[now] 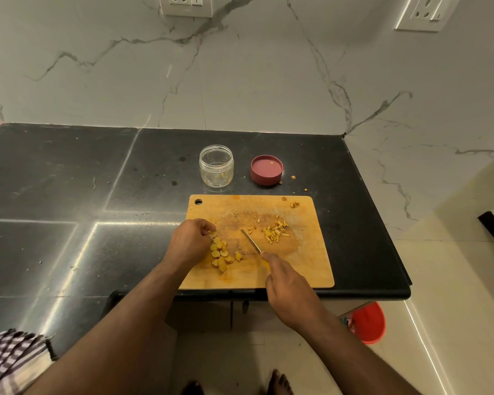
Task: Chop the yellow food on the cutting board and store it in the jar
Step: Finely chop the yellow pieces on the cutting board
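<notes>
The left hand (189,240) is reaching onto the left part of the wooden cutting board (311,269), its grip closing round a yellow round slice at the top of the pile of yellow slices (220,253). Right of that pile, the right hand (287,289) is gripping the yellow handle of a knife (251,242), forefinger lying along the spine, blade slanting up-left over the board's middle. Right of the blade, a heap of chopped yellow sticks (274,233) is lying on the board. Behind the board, a clear open jar (216,165) is standing on the black stone table (69,181), and right of it a red lid (266,170) is lying upturned. Marble wall is rising behind; below the board's right corner a red bucket (369,323) is sitting on the pale floor.
</notes>
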### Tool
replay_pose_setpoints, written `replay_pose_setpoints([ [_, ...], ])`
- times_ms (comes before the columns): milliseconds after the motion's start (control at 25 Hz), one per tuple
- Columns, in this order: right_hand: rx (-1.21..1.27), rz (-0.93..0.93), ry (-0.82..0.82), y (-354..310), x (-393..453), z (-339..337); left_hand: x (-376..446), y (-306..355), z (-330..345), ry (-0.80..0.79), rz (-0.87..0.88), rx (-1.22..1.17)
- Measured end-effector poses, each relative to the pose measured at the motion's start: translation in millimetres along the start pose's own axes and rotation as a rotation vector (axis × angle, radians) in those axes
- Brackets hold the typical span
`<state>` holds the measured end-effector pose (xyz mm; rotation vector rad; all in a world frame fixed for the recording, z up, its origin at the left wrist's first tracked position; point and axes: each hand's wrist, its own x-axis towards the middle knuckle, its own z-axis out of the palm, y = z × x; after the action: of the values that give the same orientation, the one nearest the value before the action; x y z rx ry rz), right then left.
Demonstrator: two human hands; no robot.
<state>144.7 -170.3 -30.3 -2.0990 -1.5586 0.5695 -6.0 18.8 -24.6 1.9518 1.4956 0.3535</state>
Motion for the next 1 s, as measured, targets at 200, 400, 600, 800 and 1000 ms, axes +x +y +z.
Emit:
replay_pose_setpoints([
  [200, 0.052, 0.117, 0.098, 4, -7, -10, 0, -1, -3, -0.02, -0.018, -0.033],
  [400, 0.101, 0.057, 0.068, -2, -16, -11, 4, -6, -10, -0.033, -0.07, -0.163],
  [600, 0.134, 0.082, 0.008, -3, -20, -6, 2, -10, -12, -0.101, 0.032, -0.031],
  [800, 0.14, 0.067, -0.005, -10, -16, -5, 2, -2, -5, -0.031, 0.038, 0.101],
  [1000, 0.132, 0.08, 0.0, -7, -18, -8, -1, 1, -9, -0.017, 0.024, 0.033],
])
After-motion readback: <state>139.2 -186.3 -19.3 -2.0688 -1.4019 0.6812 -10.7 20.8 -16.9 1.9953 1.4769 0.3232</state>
